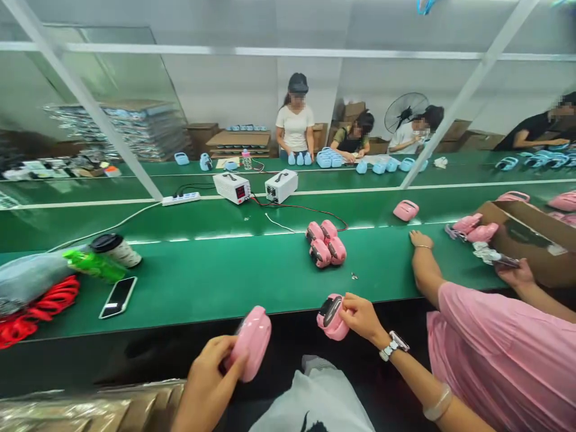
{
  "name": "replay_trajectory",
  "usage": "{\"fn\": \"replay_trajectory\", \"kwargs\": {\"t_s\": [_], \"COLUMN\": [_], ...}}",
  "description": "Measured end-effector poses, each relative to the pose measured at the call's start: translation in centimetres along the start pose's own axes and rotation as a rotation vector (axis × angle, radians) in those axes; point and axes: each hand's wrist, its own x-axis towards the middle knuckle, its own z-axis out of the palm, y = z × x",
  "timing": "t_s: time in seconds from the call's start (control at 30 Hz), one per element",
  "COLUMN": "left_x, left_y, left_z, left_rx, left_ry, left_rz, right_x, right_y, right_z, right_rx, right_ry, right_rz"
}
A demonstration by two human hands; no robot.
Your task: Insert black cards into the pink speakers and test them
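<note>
Green counter [216, 270], near side: left hand [207, 375] clasps pink casing [254, 342], right hand [360, 315] pinches second casing [333, 329], both presumably light, stiff, slippery, best gripped side-on.

Through my feed I see a factory workshop: workers [295, 127] around a bench [202, 270], alike pink units [336, 248], cartons [202, 139].

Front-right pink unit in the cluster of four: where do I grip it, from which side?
I'd pinch the rounded shell of the front-right pink unit from the near right: that side looks open, while the front-left unit crowds its left and the back-right unit its far end. The right hand holds another pink unit, so probably free it first.
</note>
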Motion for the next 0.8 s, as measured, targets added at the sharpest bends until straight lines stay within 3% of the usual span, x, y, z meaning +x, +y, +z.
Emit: {"fn": "replay_trajectory", "kwargs": {"t_s": [0.07, 0.17, 0.27, 0.4, 0.5, 0.6, 0.7, 0.8], "left_x": [4.6, 9.8, 13.4, 16.3, 17.5, 18.2, 17.8, 16.0], "left_y": [1.5, 3.6, 5.7, 7.9, 8.4, 8.0, 7.4, 6.5], "left_z": [6.2, 15.0, 22.1, 28.9, 32.2, 33.8, 34.0, 32.5], "left_rx": [-0.135, -0.206, -0.182, -0.187, -0.207, -0.231, -0.269, -0.323], "left_ry": [-0.132, -0.181, -0.103, -0.105, -0.153, -0.215, -0.253, -0.256], "left_rz": [-0.111, -0.186, -0.243, -0.299, -0.321, -0.348, -0.372, -0.403], "right_x": [1.7, 5.2, 9.4, 14.4, 16.4, 16.4, 15.6, 16.4], "right_y": [4.7, 9.6, 11.9, 13.0, 13.7, 14.4, 13.5, 10.0], "right_z": [-0.6, -1.7, -3.4, -4.9, -5.1, -5.1, -5.8, -6.9], "right_rx": [-0.090, -0.189, -0.249, -0.266, -0.237, -0.176, -0.131, -0.081], "right_ry": [-0.049, -0.191, -0.343, -0.482, -0.522, -0.474, -0.373, -0.327], "right_rz": [0.048, 0.055, 0.026, -0.021, -0.039, -0.025, -0.024, -0.137]}}
